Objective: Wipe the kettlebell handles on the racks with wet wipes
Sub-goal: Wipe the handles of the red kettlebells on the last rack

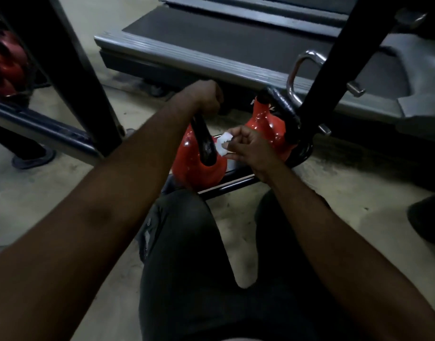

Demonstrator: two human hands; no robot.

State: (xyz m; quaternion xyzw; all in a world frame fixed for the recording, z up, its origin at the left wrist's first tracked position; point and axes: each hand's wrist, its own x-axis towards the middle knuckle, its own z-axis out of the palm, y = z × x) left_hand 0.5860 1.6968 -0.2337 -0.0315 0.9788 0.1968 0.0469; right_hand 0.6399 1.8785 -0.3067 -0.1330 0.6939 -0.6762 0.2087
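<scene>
Red and glossy, the nearer kettlebell (199, 168) sits at the middle of the frame on the low rail (232, 184) of the rack. Its black handle (203, 141) rises toward the upper left. My left hand (206, 96) is curled round the top of that handle, gripping it. My right hand (248, 148) is just right of the handle, thumb and fingertips pinching a small bunched white wet wipe (222, 143). The wipe is close beside the handle's side, though I cannot tell if it touches. A second red kettlebell (268, 126) stands just behind my right hand, its own handle against the rack's black upright (334, 70). Beyond both, a grey treadmill (211, 52) lies across the top of the frame. My knees in dark trousers (186, 242) fill the lower middle, over the pale concrete floor (63, 193). At the upper left edge a third kettlebell (4, 62) shows, blurred.
</scene>
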